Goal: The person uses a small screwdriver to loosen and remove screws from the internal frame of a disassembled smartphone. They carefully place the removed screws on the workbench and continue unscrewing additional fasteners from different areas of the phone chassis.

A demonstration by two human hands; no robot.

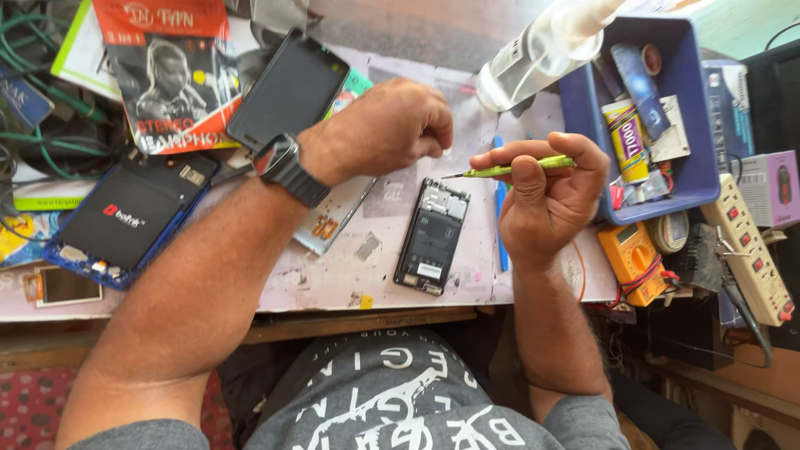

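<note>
**Both hands poised above an opened phone**

Grip on the right: the right hand is closed around a slim yellow-green screwdriver, pinched between thumb and fingers, its thin metal tip pointing left toward the other hand. The left hand, a dark wristwatch on its wrist, is curled shut with fingertips pinched together near the tool's tip; whether it holds some small part is too small to tell.

Below and between the two hands lies an opened phone, back cover off, dark insides and a metal shield showing, flat on the pale, stained surface. Neither hand touches it. A blue pry tool lies just right of it, partly under the right hand.

To the left, under the forearm, a phone back panel rests on the surface, and farther left sits a second opened phone in a blue frame. An orange multimeter lies near the right wrist, with a cream power strip beyond it.

Farther off, a blue plastic bin holds tubes and small packets, a clear plastic bottle leaning at its left edge. A dark phone screen lies tilted behind the left hand, beside a red earphone packet and green cables.
</note>
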